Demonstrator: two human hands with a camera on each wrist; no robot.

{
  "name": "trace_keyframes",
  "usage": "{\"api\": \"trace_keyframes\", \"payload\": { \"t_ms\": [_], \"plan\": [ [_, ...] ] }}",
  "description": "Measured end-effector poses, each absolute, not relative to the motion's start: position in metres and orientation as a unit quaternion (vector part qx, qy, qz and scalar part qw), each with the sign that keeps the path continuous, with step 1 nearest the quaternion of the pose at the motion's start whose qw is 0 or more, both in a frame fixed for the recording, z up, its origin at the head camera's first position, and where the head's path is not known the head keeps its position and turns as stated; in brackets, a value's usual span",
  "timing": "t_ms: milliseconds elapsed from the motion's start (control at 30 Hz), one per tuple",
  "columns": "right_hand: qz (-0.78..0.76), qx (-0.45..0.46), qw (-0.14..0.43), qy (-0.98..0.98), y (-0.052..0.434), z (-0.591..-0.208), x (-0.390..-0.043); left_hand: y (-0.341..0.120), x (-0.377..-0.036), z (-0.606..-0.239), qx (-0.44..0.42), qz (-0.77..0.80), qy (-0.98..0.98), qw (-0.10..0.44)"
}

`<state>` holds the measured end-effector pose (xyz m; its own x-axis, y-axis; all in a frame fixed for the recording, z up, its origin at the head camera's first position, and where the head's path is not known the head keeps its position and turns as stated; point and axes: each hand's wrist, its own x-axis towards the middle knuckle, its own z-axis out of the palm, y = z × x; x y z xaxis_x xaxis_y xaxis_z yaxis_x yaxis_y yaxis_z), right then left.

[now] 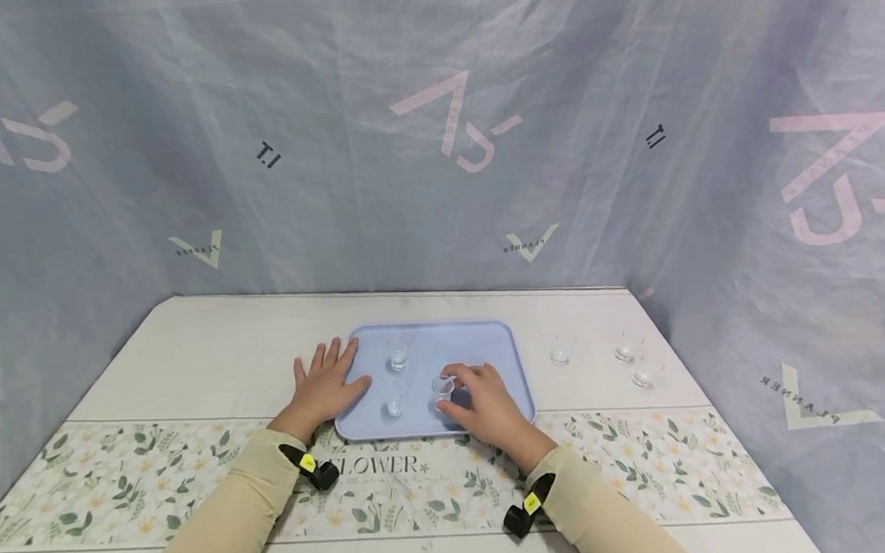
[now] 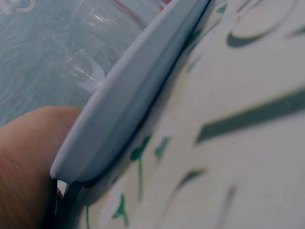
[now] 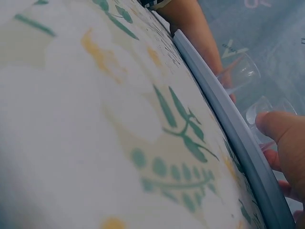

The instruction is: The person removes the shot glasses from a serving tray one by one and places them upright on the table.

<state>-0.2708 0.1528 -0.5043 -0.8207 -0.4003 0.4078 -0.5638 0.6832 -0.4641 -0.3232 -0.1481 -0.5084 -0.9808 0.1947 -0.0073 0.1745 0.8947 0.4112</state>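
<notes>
Right hand [image 1: 487, 406] pinches cup [image 1: 442, 387]; left hand [image 1: 324, 393], spread, touches tray [image 1: 469, 343] (two more cups [image 1: 398, 358] aboard).

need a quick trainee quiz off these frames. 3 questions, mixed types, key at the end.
1. Count: in the head view, how many clear cups sit off the blue tray, to its right?
2. True or false: the left hand is gripping a cup.
3. Pick one: what do the thumb and fingers of the right hand hold?
A. the left sleeve
B. a clear cup within the tray's outline
C. the tablecloth

Key
1. Three.
2. False: its fingers are spread at the tray's left edge, with no cup in them.
3. B.
</notes>
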Motion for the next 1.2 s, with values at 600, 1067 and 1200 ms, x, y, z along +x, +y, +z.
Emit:
{"api": "trace_keyframes", "payload": {
  "t_ms": [600, 1067, 1200],
  "plan": [
    [0.303, 0.206, 0.218, -0.905, 0.201, -0.501, -0.269, -0.147, -0.323, -0.511, 0.099, 0.210, 0.972, 0.028],
    [0.291, 0.123, 0.242, -0.917, 0.257, -0.503, -0.257, -0.150, -0.327, -0.510, 0.096, 0.205, 0.973, 0.031],
    [0.278, 0.092, 0.243, -0.925, 0.275, -0.503, -0.252, -0.149, -0.325, -0.511, 0.100, 0.217, 0.971, 0.022]
  ]
}}
